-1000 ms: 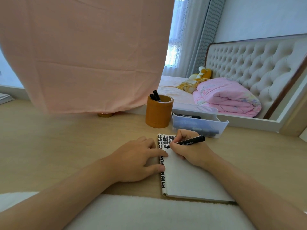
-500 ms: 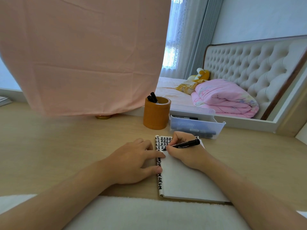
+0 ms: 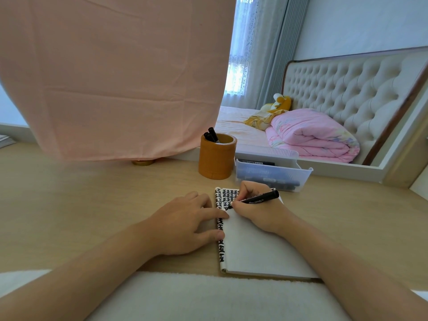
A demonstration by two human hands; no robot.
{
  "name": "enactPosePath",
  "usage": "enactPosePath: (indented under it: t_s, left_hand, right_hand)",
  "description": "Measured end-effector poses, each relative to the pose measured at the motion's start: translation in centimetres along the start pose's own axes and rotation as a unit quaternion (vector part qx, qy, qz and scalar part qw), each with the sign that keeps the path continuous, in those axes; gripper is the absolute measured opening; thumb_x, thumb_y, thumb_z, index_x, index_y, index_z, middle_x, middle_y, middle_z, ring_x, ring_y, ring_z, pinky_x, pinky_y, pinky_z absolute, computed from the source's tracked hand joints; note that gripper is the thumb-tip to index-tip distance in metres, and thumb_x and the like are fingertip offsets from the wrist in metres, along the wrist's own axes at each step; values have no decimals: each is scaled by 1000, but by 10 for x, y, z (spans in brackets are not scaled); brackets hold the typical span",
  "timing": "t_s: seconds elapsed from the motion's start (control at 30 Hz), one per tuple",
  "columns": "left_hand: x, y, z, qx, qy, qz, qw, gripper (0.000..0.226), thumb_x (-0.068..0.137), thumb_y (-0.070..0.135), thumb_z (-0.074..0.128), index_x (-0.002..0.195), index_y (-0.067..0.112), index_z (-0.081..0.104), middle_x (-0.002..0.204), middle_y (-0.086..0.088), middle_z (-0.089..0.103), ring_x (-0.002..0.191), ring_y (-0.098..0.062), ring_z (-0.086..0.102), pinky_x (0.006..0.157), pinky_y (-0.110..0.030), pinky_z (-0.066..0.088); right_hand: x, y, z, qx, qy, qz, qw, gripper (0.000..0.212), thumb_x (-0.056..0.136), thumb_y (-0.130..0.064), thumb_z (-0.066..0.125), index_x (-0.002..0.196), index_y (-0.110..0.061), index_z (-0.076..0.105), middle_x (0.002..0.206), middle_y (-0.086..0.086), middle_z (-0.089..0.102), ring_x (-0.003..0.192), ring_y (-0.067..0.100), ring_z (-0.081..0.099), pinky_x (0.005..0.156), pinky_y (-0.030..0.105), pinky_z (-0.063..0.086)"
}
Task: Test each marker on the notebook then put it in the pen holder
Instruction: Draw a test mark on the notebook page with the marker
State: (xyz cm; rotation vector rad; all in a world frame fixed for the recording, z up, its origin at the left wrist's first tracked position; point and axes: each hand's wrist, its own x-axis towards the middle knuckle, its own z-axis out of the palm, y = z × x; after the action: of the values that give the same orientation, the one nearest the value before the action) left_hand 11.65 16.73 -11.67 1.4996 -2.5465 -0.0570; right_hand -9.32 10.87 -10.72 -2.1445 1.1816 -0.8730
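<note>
Marker (image 3: 259, 199), black, lies slanted in the right hand (image 3: 257, 212). Its tip is down on the top left of the notebook (image 3: 254, 249), among rows of black test marks, and its rear end points right, away from the fingers (image 3: 245, 188). Those fingers are curled round the barrel close to the tip, pinching it.

The left hand (image 3: 183, 225) lies flat with released, straight fingers (image 3: 215, 214) pressing the notebook's patterned left edge.

The notebook's near edge sits close to the counter (image 3: 69, 205) front, where white fleecy fabric (image 3: 208, 297) begins. Its far edge is near a clear plastic tray (image 3: 271, 177) of markers, and the right hand's knuckles are just in front of that tray's wall.

The pen holder (image 3: 216, 158), an orange-brown cylinder with black markers (image 3: 212, 136) standing in it, is just left of the tray, beyond the notebook. Bare counter spreads left of the left hand and right of the notebook. A pink cloth (image 3: 115, 77) hangs over the far left, its hem just above the counter.
</note>
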Motion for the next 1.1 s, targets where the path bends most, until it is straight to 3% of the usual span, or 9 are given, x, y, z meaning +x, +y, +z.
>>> enactPosePath:
  t_s: [0.2, 0.63, 0.8, 0.93, 1.0, 1.1]
  left_hand:
    - [0, 0, 0, 0, -1, 1, 1000, 53, 90, 72, 34, 140, 54, 36, 119, 18, 42, 102, 0, 33, 77, -21, 29]
    - [1, -2, 3, -5, 21, 14, 1000, 52, 90, 72, 35, 139, 54, 37, 117, 20, 42, 101, 2, 33, 75, -17, 27]
    - [1, -4, 3, -1, 37, 22, 999, 52, 90, 72, 35, 139, 52, 39, 112, 21, 44, 97, 2, 36, 74, -19, 31]
    - [0, -7, -1, -65, 106, -2, 992, 51, 90, 65, 35, 137, 47, 45, 99, 23, 52, 92, 1, 45, 73, -18, 40]
    - [2, -13, 0, -75, 168, -28, 982, 42, 93, 51, 44, 134, 43, 50, 98, 22, 53, 93, 1, 46, 79, -23, 45]
    - [6, -23, 5, -60, 220, -74, 971, 36, 95, 34, 54, 131, 37, 55, 106, 18, 53, 99, 0, 44, 85, -21, 40]
  right_hand:
    - [0, 3, -1, -4, -30, -17, 999, 12, 84, -17, 75, 76, -14, 66, 77, -3, 67, 73, 7, 60, 63, 13, 47]
    - [-1, 0, -3, 0, -27, -4, 1000, 19, 82, -10, 74, 70, -15, 61, 72, -1, 65, 64, 0, 55, 55, 10, 43]
    - [1, 5, -3, 110, 8, 35, 993, 18, 89, -13, 69, 74, -17, 60, 55, -7, 59, 48, 4, 49, 49, 18, 38]
    - [4, 6, -10, 175, 33, 20, 984, 6, 91, -14, 70, 88, -19, 68, 60, 5, 62, 52, 15, 51, 49, 25, 41]
    - [8, 5, -13, 184, 39, 8, 982, 13, 91, -12, 70, 96, -23, 73, 73, 12, 67, 58, 18, 54, 54, 27, 46]
    - [12, 4, -15, 179, 28, -11, 983, 21, 96, -7, 61, 107, -21, 73, 81, 12, 70, 56, 18, 54, 53, 23, 46]
